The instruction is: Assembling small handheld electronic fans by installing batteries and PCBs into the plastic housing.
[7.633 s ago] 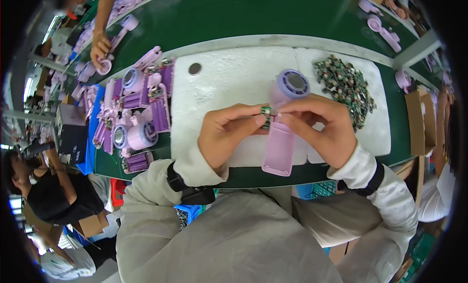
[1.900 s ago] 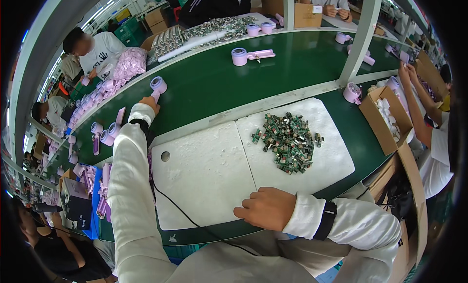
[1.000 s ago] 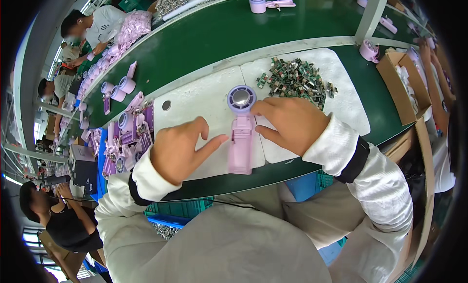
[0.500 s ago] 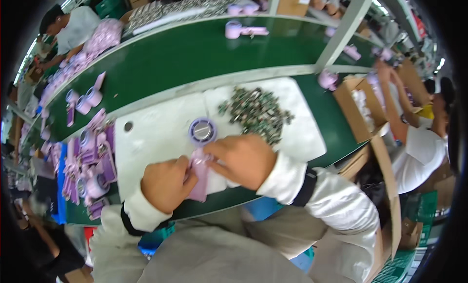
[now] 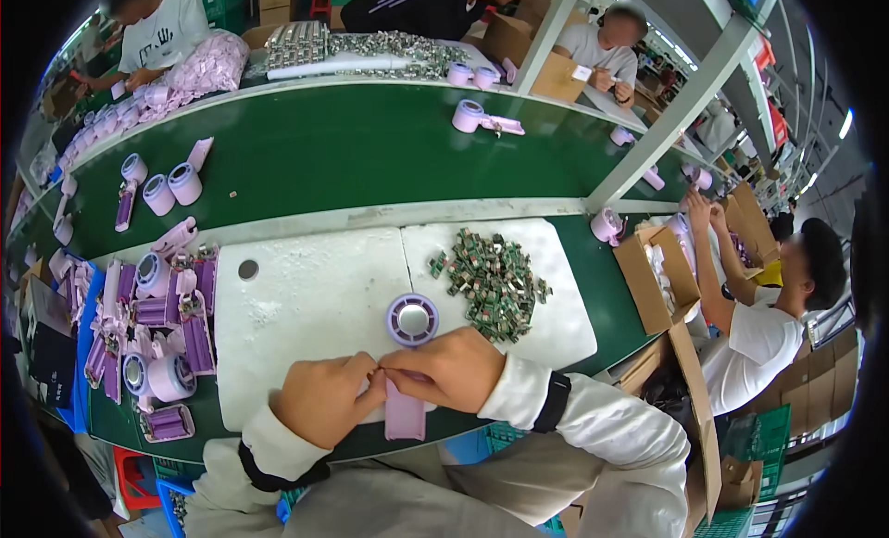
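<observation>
A purple handheld fan body [image 5: 408,353] lies on the white foam pad [image 5: 306,297], its round head pointing away from me and its handle toward me. My left hand [image 5: 326,397] and my right hand [image 5: 450,369] meet over the handle, fingertips pinched together on it just below the round head. Whether a small part sits between the fingertips is hidden. A heap of small green circuit boards [image 5: 491,281] lies on the pad just beyond my right hand.
Several purple fan parts [image 5: 162,325] are piled at my left. A green conveyor belt [image 5: 352,158] runs behind the pad with more purple fans [image 5: 480,119] on it. Other people work along the belt, and a person [image 5: 769,306] sits by cardboard boxes at right.
My view has tilted and the fan now lies a little farther right on the pad. Both hands stay closed over its handle, as half a second ago.
</observation>
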### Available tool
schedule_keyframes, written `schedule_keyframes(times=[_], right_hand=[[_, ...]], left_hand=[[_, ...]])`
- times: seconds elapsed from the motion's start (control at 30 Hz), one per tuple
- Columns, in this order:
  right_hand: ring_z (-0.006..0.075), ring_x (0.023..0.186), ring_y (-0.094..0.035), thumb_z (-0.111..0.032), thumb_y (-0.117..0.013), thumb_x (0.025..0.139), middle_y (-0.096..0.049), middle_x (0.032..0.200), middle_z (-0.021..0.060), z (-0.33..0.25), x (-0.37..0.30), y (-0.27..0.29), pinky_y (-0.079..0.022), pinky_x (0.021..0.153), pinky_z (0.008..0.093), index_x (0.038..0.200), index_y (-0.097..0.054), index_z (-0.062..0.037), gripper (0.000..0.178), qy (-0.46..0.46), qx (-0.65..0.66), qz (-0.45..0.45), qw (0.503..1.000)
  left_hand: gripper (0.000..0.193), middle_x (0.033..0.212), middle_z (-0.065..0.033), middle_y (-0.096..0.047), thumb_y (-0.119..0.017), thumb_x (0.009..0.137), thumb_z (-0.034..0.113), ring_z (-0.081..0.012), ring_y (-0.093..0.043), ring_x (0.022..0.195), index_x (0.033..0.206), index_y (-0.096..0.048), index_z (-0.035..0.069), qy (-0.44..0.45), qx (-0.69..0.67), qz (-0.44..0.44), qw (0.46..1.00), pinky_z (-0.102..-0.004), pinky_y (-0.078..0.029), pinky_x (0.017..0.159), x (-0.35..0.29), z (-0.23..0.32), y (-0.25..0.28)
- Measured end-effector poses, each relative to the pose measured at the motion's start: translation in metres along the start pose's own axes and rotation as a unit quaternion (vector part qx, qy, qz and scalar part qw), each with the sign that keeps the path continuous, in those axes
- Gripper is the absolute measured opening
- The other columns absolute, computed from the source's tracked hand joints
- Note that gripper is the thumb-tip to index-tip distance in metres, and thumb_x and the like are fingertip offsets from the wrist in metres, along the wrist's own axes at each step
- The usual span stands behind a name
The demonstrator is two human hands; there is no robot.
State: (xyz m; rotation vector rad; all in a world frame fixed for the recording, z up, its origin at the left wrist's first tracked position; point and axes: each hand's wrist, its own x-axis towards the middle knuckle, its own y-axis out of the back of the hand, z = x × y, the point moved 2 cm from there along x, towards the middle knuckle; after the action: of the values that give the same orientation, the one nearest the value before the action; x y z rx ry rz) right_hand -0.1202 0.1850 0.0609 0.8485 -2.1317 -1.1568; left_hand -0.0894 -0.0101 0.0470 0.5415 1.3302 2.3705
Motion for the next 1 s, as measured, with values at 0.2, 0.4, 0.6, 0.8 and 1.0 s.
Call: schedule_keyframes(times=[0.2, 0.4, 0.6, 0.8, 1.0], right_hand=[[0.0204, 0.052, -0.062, -0.014, -0.069, 0.088, -0.06, 0.06, 0.0088, 0.003, 0.002, 0.002, -0.047, 0.049, 0.0332, 0.101, -0.074, -0.0089, 0.015, -0.06, 0.139, -0.009, 0.988], [0.0141, 0.049, -0.055, -0.012, -0.072, 0.086, -0.055, 0.057, 0.0071, 0.001, 0.005, 0.007, -0.041, 0.047, 0.0293, 0.103, -0.074, -0.0082, 0.017, -0.121, 0.211, -0.052, 0.969], [0.022, 0.054, -0.061, -0.019, -0.071, 0.087, -0.061, 0.063, 0.0099, 0.004, 0.003, 0.006, -0.045, 0.051, 0.0331, 0.1, -0.073, -0.0098, 0.017, -0.144, 0.187, -0.039, 0.971], [0.0272, 0.061, -0.067, -0.022, -0.071, 0.085, -0.065, 0.067, 0.0109, 0.002, -0.006, 0.002, -0.051, 0.057, 0.0367, 0.096, -0.073, -0.011, 0.016, -0.12, 0.156, 0.004, 0.98], [0.021, 0.057, -0.064, -0.016, -0.075, 0.08, -0.067, 0.067, 0.0096, 0.003, -0.007, -0.003, -0.05, 0.055, 0.0326, 0.094, -0.076, -0.0106, 0.015, -0.084, 0.148, 0.027, 0.985]], left_hand=[[0.012, 0.068, -0.0109, -0.065, -0.068, 0.089, 0.018, -0.028, -0.063, 0.056, 0.093, -0.066, 0.007, 0.018, -0.189, 0.02, 0.982, -0.0389, -0.048, 0.052, -0.013, -0.001, -0.009], [0.013, 0.069, -0.0112, -0.065, -0.069, 0.09, 0.019, -0.0271, -0.064, 0.056, 0.094, -0.067, 0.007, 0.007, -0.228, 0.035, 0.973, -0.0381, -0.048, 0.052, -0.019, -0.003, -0.013], [0.014, 0.065, -0.01, -0.061, -0.07, 0.091, 0.017, -0.0209, -0.058, 0.052, 0.095, -0.066, 0.005, 0.014, -0.277, -0.011, 0.961, -0.0333, -0.045, 0.051, -0.008, -0.005, -0.011], [0.017, 0.063, -0.0059, -0.058, -0.07, 0.091, 0.016, -0.0163, -0.054, 0.051, 0.1, -0.061, 0.005, 0.072, -0.339, -0.01, 0.938, -0.0323, -0.043, 0.051, -0.004, -0.001, 0.013], [0.025, 0.087, -0.0036, -0.059, -0.065, 0.091, 0.003, -0.0099, -0.056, 0.074, 0.115, -0.057, 0.003, 0.027, -0.404, 0.048, 0.913, -0.0249, -0.046, 0.069, 0.028, -0.005, 0.008]])
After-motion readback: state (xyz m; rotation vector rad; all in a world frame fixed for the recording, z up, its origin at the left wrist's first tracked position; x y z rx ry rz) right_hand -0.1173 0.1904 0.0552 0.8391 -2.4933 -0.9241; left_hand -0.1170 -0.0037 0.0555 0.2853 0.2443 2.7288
